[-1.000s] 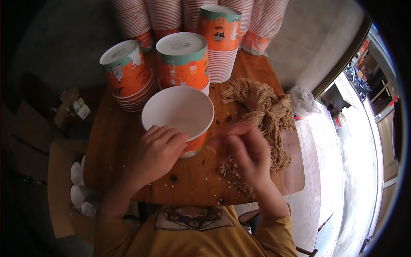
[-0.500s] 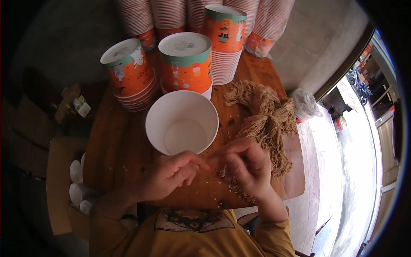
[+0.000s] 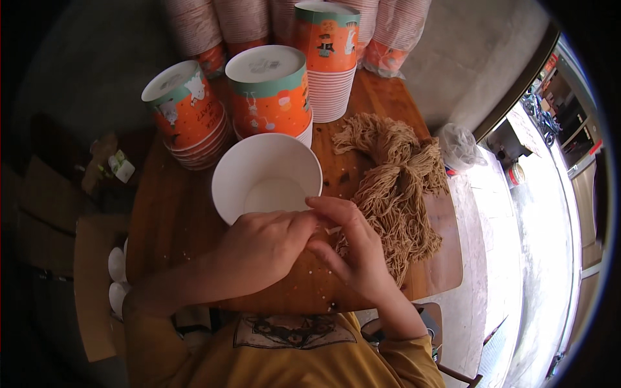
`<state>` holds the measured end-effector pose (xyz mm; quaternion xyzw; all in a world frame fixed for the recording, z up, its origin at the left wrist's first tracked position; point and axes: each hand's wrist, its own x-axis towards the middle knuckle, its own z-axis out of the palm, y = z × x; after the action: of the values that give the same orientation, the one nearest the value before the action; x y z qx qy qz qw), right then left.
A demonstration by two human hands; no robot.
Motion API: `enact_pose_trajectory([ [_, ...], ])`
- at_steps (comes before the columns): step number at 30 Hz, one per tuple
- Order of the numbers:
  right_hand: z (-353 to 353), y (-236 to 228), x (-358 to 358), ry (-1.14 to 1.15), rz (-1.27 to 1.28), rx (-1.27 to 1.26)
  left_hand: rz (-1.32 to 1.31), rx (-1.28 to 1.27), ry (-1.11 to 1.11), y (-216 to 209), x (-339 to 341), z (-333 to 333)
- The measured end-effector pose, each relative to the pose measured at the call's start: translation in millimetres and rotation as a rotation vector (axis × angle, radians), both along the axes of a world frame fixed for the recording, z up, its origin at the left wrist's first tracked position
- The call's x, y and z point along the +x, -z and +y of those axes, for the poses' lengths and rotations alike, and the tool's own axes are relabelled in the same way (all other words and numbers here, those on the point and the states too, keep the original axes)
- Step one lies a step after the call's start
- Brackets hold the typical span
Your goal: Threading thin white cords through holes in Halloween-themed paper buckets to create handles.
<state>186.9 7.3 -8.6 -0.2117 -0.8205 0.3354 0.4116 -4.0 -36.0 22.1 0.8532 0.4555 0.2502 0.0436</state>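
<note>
A white paper bucket [image 3: 242,171] lies tilted on the table with its mouth toward me. Just at its near rim, my left hand [image 3: 275,242] is closed, back of the hand up, its fingertips reaching right. My right hand [image 3: 349,249] meets it there, index finger and thumb curled around the left fingertips. Something small and pale may be between the fingers, but I cannot make it out. Right of the bucket is a heap of tan twisted paper cords [image 3: 394,187], close beyond my right hand.
Upside-down stacks of orange and green paper buckets [image 3: 268,97] stand behind the white one, with bagged stacks [image 3: 394,39] along the wall. A cardboard box [image 3: 94,284] holding white round items sits at lower left. Small pale crumbs dot the wooden table [image 3: 174,239]. A clear plastic bag [image 3: 460,145] lies right.
My hands have come together; the left has turned over and moved right and up to the right fingers. The view has shifted slightly. The bucket and cords look unmoved.
</note>
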Motion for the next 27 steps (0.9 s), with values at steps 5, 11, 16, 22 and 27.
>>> enact_pose_trajectory([
  [5,-4.4,13.2,3.4,0.173,0.075,-0.292,0.141,0.118,-0.005,8.2,12.6,13.0],
  [11,1.1,14.0,8.9,0.404,0.011,-0.035,0.245,0.243,-0.080,12.2,20.6,24.7],
  [16,11.1,21.4,19.8,0.448,0.076,-0.333,-0.178,-0.217,-0.211,19.5,12.9,46.7],
  [22,17.8,34.1,1.1,0.388,0.182,-0.330,-0.607,-0.573,-0.262,14.7,-20.1,33.5],
  [27,12.1,23.0,-23.5,0.327,0.144,-0.239,-0.795,-0.739,-0.310,-4.0,-32.2,16.2],
])
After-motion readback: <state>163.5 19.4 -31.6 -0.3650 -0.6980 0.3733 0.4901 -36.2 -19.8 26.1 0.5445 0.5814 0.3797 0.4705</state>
